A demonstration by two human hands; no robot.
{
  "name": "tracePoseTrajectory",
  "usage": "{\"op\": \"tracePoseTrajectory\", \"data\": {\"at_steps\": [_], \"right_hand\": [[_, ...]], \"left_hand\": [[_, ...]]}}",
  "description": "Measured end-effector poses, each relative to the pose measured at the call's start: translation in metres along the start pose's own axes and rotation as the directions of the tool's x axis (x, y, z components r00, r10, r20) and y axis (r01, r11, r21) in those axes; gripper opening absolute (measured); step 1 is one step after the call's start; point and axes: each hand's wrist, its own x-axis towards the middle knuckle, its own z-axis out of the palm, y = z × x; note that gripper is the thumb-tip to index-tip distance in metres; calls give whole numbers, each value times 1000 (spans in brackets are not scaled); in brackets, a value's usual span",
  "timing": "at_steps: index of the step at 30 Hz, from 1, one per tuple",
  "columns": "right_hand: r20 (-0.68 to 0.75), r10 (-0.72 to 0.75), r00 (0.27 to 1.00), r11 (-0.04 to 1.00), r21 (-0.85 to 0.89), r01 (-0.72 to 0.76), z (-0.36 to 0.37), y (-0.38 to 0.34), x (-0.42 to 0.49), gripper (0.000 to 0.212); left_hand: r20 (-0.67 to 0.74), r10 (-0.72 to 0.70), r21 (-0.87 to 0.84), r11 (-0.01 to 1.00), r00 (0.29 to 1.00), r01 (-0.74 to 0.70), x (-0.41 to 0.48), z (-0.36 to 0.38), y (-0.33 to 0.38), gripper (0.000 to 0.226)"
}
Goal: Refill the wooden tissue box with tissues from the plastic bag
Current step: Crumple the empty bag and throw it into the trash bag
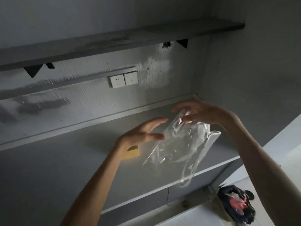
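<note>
At about 5 o'clock, nearest of all, a black bag (pixel 236 204) sits on the floor with something pink and shiny inside. Further out, the grey worktop (pixel 65 160) carries a small yellow wooden box (pixel 132 152), mostly hidden behind the left wrist; what is inside it cannot be seen. Above the worktop, the left hand (pixel 143 131) is spread wide, its grip holding nothing, its thumb next to the clear plastic bag (pixel 180 144). The bag hangs crumpled in the air and looks see-through; a white flat thing (pixel 213 139) shows at its 3 o'clock edge. At 1 o'clock, the right hand (pixel 200 113) pinches the bag's top. Far back, two white sockets (pixel 123 79) sit on the wall under a shelf (pixel 114 39).
</note>
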Motion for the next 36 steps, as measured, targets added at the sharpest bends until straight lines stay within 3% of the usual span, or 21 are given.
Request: {"op": "tracePoseTrajectory", "data": {"at_steps": [2, 4, 7, 8, 9, 11, 13, 14, 16, 18, 25, 31, 36], "right_hand": [[4, -19, 1000, 976, -218, 19, 1, -13, -3, 46], [-31, -19, 999, 913, -407, 5, 2, -23, -3, 46], [-269, -136, 953, 861, -508, -20, -2, -19, -10, 64], [-411, -158, 898, 919, -395, -19, -1, -16, -20, 75], [-547, -103, 831, 984, -175, 7, 2, -8, -33, 82], [-602, 159, 783, 963, 269, 12, 20, 20, -61, 95], [-372, 317, 872, 842, 534, -78, 49, 57, -72, 105], [-246, 333, 911, 755, 648, -101, 62, 74, -71, 100], [-113, 304, 946, 604, 791, -99, 78, 93, -60, 61], [-111, 306, 945, 566, 820, -87, 86, 91, -50, 36], [-269, 280, 922, 630, 776, 35, 99, 71, -18, 18], [-368, 123, 922, 648, 733, 206, 104, 41, 5, 15], [-410, -98, 907, 730, 589, 345, 100, 11, 9, 11]], "left_hand": [[45, -44, -27, 999, 998, 46, 24, 20, -3, 57], [-22, -30, -77, 997, 999, 28, 37, 31, -13, 35], [-146, 40, -72, 996, 989, -51, 43, 36, -22, 24], [-205, 55, -58, 996, 977, -68, 44, 35, -24, 23], [-253, 52, -91, 993, 966, -77, 45, 35, -26, 22], [-299, -3, -283, 955, 954, -85, 42, 35, -28, 28], [-284, -32, -419, 903, 958, -93, 35, 32, -26, 30], [-271, -39, -434, 897, 962, -86, 31, 30, -27, 31], [-243, -48, -446, 892, 969, -68, 25, 22, -28, 31], [-195, -59, -468, 883, 979, -40, 18, 13, -31, 33], [-89, -170, -411, 904, 981, 119, -28, -27, -47, 56], [-413, -16, -250, 963, 911, -96, -61, -37, -48, 43], [-414, 106, -281, 930, 904, -238, -76, -48, -28, 31]]}}
